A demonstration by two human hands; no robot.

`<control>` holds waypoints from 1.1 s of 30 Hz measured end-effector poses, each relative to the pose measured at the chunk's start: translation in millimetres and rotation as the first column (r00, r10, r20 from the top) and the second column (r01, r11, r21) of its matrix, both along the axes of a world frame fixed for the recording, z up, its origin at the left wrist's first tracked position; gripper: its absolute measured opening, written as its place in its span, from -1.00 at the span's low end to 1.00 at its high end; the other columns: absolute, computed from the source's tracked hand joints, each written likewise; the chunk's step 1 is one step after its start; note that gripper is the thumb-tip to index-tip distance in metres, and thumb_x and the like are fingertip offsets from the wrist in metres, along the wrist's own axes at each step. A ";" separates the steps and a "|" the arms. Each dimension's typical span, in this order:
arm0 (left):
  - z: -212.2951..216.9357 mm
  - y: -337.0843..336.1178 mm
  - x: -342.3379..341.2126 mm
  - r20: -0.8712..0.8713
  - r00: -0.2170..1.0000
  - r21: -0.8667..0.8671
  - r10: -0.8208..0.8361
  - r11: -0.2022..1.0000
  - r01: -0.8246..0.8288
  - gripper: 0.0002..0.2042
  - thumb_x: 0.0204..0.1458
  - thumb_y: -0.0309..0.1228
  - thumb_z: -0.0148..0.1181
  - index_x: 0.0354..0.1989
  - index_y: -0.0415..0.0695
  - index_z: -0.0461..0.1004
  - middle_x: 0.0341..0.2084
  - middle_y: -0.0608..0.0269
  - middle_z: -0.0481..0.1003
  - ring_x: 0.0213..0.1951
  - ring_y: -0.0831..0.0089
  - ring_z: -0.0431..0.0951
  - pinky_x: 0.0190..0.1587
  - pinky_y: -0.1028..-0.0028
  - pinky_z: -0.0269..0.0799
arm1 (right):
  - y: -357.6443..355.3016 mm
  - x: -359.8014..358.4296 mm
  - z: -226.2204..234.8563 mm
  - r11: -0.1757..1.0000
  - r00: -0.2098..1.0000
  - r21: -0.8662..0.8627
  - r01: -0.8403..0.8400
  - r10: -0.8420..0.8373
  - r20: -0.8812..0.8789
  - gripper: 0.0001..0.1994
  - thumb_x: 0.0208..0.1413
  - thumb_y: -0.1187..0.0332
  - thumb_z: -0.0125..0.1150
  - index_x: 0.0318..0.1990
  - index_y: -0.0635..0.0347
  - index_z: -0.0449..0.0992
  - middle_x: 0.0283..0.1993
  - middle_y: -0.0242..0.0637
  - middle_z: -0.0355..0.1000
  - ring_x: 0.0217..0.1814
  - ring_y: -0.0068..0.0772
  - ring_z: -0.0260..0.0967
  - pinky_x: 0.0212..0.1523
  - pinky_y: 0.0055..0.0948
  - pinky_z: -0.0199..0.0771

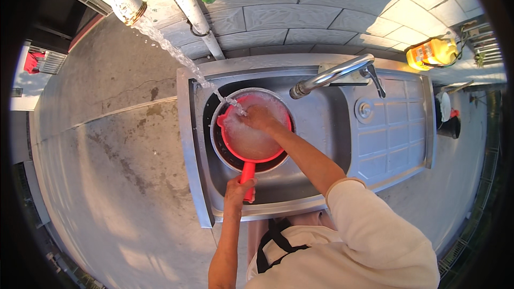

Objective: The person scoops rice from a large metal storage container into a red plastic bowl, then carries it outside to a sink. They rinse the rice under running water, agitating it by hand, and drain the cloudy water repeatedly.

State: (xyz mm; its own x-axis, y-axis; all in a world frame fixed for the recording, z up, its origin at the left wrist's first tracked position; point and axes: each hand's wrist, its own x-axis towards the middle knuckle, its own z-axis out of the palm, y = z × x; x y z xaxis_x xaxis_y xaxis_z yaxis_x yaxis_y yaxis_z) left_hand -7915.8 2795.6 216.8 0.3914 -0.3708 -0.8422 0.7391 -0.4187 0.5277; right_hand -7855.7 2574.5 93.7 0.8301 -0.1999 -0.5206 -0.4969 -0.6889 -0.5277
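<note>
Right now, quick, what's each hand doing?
Left hand: closed around the red strainer's handle.
Right hand: inside the red strainer, in the wet contents; whether it is open or shut cannot be told.

Single view only: head camera, worn above the work, facing almost straight down. Fisheye lens; dark circular rim crops all four corners, and straight edges bow toward it, e.g. the tiled wall (342,0) along the top. The steel sink (375,128) sits near frame centre, at arm's reach, fairly close. The wearer's own chest and white sleeve (375,230) fill the lower edge, forearms entering from below; both hands fall just left of centre. Picture left shows concrete floor (107,171), well below the lens. The far edge of the sink runs toward the top, near edge toward the wearer. No second view to overlap.
</note>
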 end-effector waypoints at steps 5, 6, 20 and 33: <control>-2.3 0.9 1.6 -0.008 1.000 -0.013 -0.006 1.000 0.006 -0.81 -0.13 -0.45 0.21 -0.39 -0.30 0.41 -0.71 0.21 0.37 -0.74 0.46 0.36 -0.74 0.50 0.24 | -19.8 -13.7 -3.1 0.980 0.995 0.183 0.074 -0.086 0.058 -0.50 -0.04 -0.04 0.11 -0.11 0.19 0.52 -0.07 -0.11 0.46 0.01 -0.11 0.38 0.05 -0.23 0.33; -2.6 1.0 2.1 -0.017 1.000 -0.028 -0.008 1.000 0.008 -0.81 -0.13 -0.45 0.20 -0.39 -0.30 0.40 -0.71 0.21 0.37 -0.74 0.46 0.36 -0.74 0.49 0.24 | -18.5 -21.1 -4.8 0.960 0.994 0.263 0.094 -0.107 0.035 -0.51 -0.05 -0.03 0.13 -0.11 0.19 0.53 -0.07 -0.12 0.47 0.00 -0.14 0.39 0.03 -0.25 0.34; -6.0 0.5 6.4 -0.041 0.996 -0.015 -0.084 0.996 0.083 -0.77 -0.15 -0.39 0.23 -0.38 -0.28 0.40 -0.70 0.21 0.39 -0.72 0.44 0.41 -0.71 0.49 0.31 | 23.2 -22.0 -17.4 0.316 0.840 0.781 0.539 -0.134 -0.526 -0.55 -0.11 0.17 0.37 -0.07 0.17 0.49 -0.10 -0.31 0.49 -0.12 -0.48 0.44 -0.14 -0.48 0.44; -7.9 1.6 7.9 -0.052 0.992 -0.006 -0.112 0.994 0.112 -0.78 -0.15 -0.42 0.24 -0.37 -0.29 0.41 -0.68 0.19 0.41 -0.71 0.42 0.42 -0.71 0.48 0.32 | 51.3 0.7 -7.9 0.915 0.994 0.401 0.050 -0.085 0.072 -0.78 0.02 0.26 0.11 -0.39 0.24 0.54 -0.36 -0.11 0.50 -0.20 -0.14 0.44 -0.17 -0.24 0.41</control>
State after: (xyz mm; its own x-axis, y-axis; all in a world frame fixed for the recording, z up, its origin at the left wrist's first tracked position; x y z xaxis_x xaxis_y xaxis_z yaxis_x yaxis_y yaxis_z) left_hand -7907.9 2797.2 208.9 0.3029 -0.4129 -0.8589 0.7138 -0.4988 0.4916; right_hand -7855.0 2625.7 85.8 0.8669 -0.0479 -0.4962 -0.4754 -0.3790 -0.7940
